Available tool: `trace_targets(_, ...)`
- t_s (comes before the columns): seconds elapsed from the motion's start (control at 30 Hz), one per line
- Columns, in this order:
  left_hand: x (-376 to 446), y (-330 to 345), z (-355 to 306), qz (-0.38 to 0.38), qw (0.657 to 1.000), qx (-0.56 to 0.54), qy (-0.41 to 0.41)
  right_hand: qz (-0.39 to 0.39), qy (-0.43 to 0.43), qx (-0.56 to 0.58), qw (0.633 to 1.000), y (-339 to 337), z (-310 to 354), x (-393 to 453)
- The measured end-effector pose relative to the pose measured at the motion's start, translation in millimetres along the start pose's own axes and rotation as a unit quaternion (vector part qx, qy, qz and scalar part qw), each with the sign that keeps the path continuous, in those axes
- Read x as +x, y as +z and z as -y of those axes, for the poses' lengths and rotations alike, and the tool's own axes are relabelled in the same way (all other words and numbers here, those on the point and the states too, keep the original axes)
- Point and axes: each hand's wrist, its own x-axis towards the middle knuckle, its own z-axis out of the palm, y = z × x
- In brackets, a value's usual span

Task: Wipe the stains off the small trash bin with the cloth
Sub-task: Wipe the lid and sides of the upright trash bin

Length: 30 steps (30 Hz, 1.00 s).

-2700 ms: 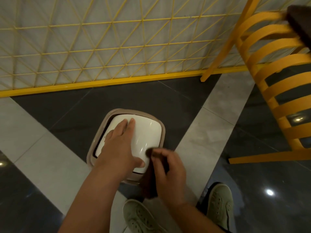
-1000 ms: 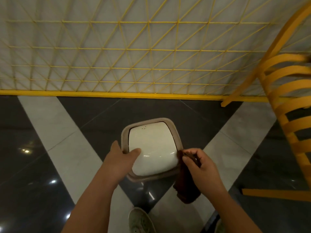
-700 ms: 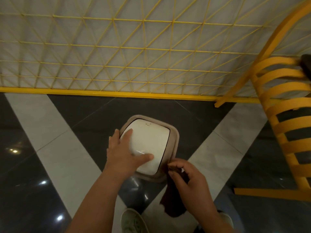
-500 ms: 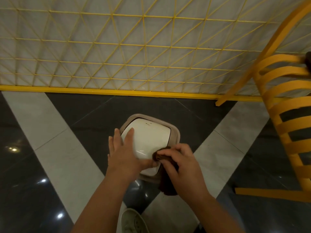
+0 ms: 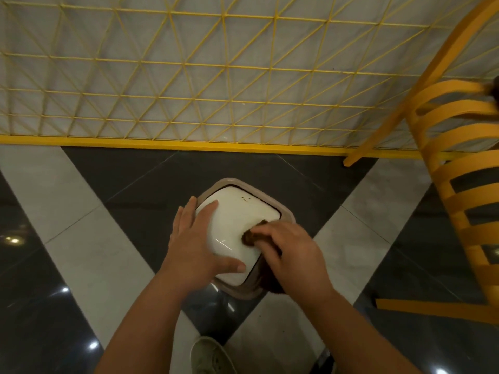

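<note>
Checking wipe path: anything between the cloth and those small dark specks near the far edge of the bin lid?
Nothing visible. The right hand presses the cloth on the lid; bare white lid lies between it and the specks. The left hand rests along the lid's left side, off that path.

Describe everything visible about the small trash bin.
The small trash bin stands upright on the dark floor tile, squarish with rounded corners: a glossy white lid inside a beige rim. Small dark specks mark the lid's far edge. The left hand rests flat on it; the right hand presses a brown cloth against the lid.
</note>
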Motion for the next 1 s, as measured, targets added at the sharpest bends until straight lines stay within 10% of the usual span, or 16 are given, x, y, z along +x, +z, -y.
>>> trace_targets(0.33, -4.3, -10.9, -17.8, -0.042, 0.992, 0.116, -0.019, 0.009, 0.209, 0.059, 0.976, -12.3, -19.6, 9.2)
trace_targets(0.7, -7.0, 26.1, -21.1, -0.025, 1.0, 0.008, -0.004, -0.043, 0.092, 0.074, 0.992, 24.2, 8.1, -61.7)
trace_targets(1.0, -4.5, 37.2, -16.1, -0.064, 0.997, 0.031, 0.007, -0.076, 0.19, 0.139, 0.969, 24.2, 4.0, -55.9)
